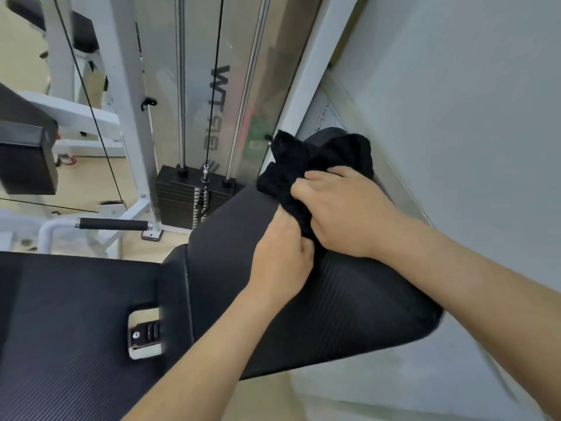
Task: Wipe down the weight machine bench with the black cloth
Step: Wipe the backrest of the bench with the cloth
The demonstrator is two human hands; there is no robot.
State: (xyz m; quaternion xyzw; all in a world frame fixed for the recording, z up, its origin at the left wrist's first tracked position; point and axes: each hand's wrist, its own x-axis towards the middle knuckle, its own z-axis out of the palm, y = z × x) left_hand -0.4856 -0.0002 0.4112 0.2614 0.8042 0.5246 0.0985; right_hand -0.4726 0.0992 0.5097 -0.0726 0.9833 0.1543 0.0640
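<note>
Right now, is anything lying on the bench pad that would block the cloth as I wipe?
Nothing visible. Both the left hand and right hand hold the black cloth on the back pad, whose visible surface is bare.

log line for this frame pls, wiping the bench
stage: wiping | left hand: grip on black cloth | right hand: grip on cloth | cloth: bunched on backrest pad | seat pad: untouched
</note>
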